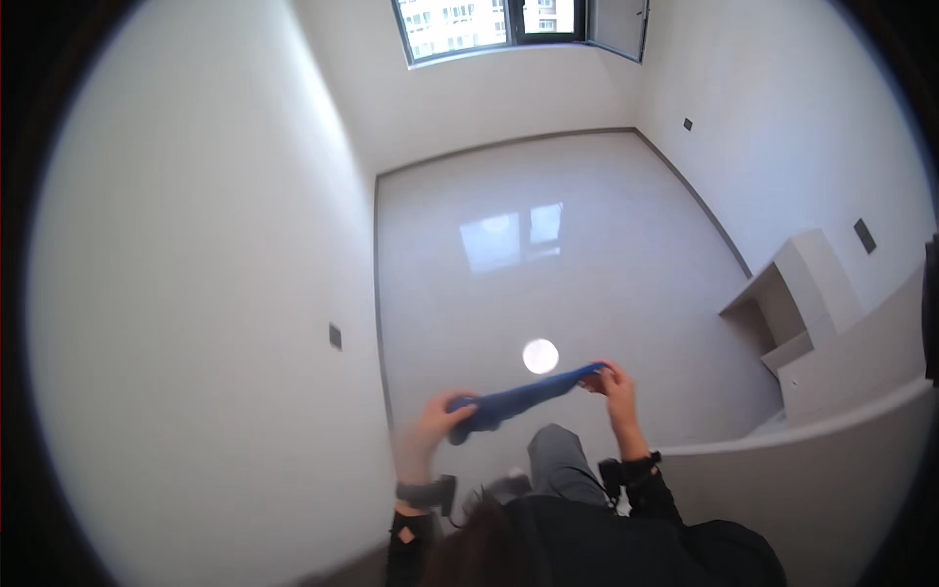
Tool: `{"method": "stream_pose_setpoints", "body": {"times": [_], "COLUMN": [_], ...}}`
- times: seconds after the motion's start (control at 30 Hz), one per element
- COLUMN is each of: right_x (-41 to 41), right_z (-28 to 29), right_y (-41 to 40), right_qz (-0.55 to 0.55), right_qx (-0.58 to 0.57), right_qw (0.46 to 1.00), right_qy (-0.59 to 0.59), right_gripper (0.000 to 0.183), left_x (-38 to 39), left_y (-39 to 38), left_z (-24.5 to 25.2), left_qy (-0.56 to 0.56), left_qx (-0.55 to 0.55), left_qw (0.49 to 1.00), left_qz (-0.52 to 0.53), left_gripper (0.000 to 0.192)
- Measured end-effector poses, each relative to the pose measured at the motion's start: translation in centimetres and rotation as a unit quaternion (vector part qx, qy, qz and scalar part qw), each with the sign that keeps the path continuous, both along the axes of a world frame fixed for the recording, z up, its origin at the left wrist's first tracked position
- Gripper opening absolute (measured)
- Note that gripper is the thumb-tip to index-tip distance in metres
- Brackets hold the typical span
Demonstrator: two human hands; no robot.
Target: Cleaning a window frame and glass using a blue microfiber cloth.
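A dark blue cloth (524,400) is stretched between my two hands in front of my body, above the pale floor. My left hand (444,414) grips its left end, where the fabric is bunched and hangs a little. The right end is pinched in the fingers of my right hand (612,380), which is held higher in the picture than the left. The cloth is folded or gathered into a narrow strip, and I cannot tell what kind of article it is. Dark straps with small devices sit on both wrists.
Glossy floor (587,293) reflects a window and a round light. A white wall (220,330) runs close on my left. To the right stands a pale cabinet (814,286) with an open niche, beside a light panel edge (792,436). The far window (543,22) has one sash swung open.
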State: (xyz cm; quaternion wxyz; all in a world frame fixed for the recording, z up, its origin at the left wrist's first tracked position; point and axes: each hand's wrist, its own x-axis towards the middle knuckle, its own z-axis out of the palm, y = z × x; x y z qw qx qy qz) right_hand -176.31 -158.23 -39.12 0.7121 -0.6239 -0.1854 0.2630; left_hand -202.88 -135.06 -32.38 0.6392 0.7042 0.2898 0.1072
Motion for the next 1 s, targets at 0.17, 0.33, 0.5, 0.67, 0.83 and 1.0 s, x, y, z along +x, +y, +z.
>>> {"method": "stream_pose_setpoints", "body": {"times": [0.17, 0.33, 0.5, 0.67, 0.83, 1.0], "right_x": [12.1, 25.9, 37.6, 44.9, 52.6, 64.2], "right_z": [-2.7, -3.9, 3.9, 7.9, 8.3, 6.0], "right_y": [9.6, 22.5, 40.6, 59.7, 74.1, 83.6], "right_qz": [-0.125, -0.111, -0.002, 0.064, 0.07, -0.04], "right_qx": [0.04, 0.069, 0.113, 0.098, 0.129, 0.271], "right_qw": [0.99, 0.99, 0.994, 0.988, 0.98, 0.959], "right_qy": [0.057, 0.047, -0.007, -0.1, -0.135, 0.071], "right_gripper": [0.027, 0.026, 0.025, 0.021, 0.02, 0.027], "left_x": [17.3, 30.5, 37.4, 42.2, 49.7, 60.2], "left_y": [11.9, 24.6, 38.3, 51.9, 64.5, 78.1], "left_z": [-1.2, -5.1, -4.2, -6.1, -7.6, -4.9], "left_qy": [0.05, -0.03, -0.034, -0.135, -0.174, -0.145], "left_qx": [0.016, 0.007, -0.017, -0.267, -0.274, -0.199], "left_qw": [0.995, 0.997, 0.999, 0.936, 0.931, 0.965], "left_qz": [-0.09, -0.072, -0.006, 0.183, 0.171, 0.092], "left_gripper": [0.019, 0.019, 0.021, 0.028, 0.033, 0.039]}}
